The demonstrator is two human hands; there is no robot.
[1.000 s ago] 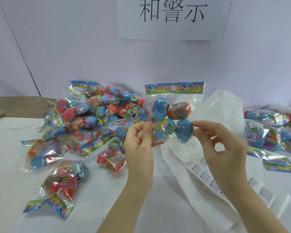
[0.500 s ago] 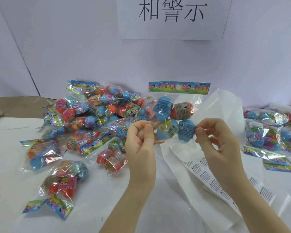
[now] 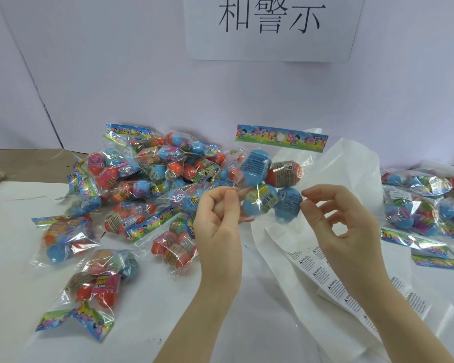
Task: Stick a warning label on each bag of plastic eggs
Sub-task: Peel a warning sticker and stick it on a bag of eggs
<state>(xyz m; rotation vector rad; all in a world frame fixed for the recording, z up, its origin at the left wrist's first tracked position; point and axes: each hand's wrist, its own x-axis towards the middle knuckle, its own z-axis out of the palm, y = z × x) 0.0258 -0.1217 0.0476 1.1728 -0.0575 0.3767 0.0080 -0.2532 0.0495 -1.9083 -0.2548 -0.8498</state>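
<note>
1. Holding one egg bag (image 3: pixel 270 184) up over the tabletop's (image 3: pixel 16 271) middle: left hand (image 3: pixel 218 226) pinches its left side, right hand (image 3: pixel 344 226) pinches its right.
2. Warning labels (image 3: pixel 323 273) wait on their sheet at the right.
3. Many bags (image 3: pixel 131 179) probably still need labels.

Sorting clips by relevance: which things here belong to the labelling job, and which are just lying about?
Job:
- held bag of eggs, pinched by left hand and right hand
- warning label sheets
- heap of bags
- bags at right

Lying about:
- wall sign
- white plastic wrap
</note>
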